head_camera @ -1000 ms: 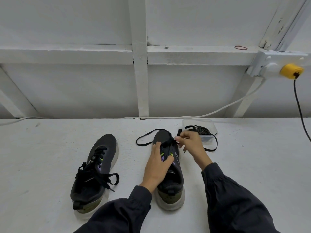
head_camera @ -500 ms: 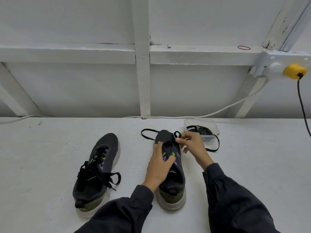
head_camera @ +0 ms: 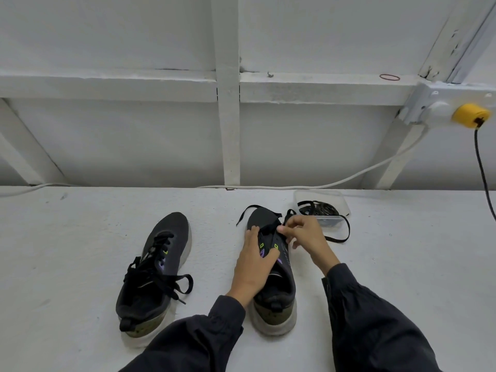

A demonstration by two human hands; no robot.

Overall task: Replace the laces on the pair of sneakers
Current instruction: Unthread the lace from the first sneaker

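While lying at left on white surface (head_camera: pixel 67 251), well apart from both hands, shows full lacing: laced sneaker (head_camera: pixel 161 237), dark upper, toe pointing away, heel nearest camera. Carries tied laces (head_camera: pixel 158 277) in a loose bow, ends trailing off right side toward surface.

Next to right, out of a dark sleeve: left hand (head_camera: pixel 252 267), laid palm down over middle of second sneaker (head_camera: pixel 279 294). Fingers fairly straight and released, pressing on left side of upper; thumb spread across tongue beside green and purple eyelet loops. Grips nothing. Second sneaker parallel to first, toe likewise away, heel and olive tab nearest camera, lace crossing only near toe end.

Just right of that toe end: right hand (head_camera: pixel 308 237), thumb and forefinger pinching black lace (head_camera: pixel 336 239) close to forward eyelets, remaining fingers loosely curled below. Lace running across front of shoe, one end arcing out past toe on left, other looping out right over surface.

Behind that loop, overlapped by it at near edge: clear container (head_camera: pixel 343 202), shallow, holding a coil of spare laces (head_camera: pixel 319 209). Along wall foot: white cable (head_camera: pixel 268 187), rising rightward to socket box (head_camera: pixel 434 103). On ledge above: red rubber band (head_camera: pixel 389 77). Plugged in at far right: yellow plug (head_camera: pixel 471 115), with black cord (head_camera: pixel 483 170) dropping out at right edge.
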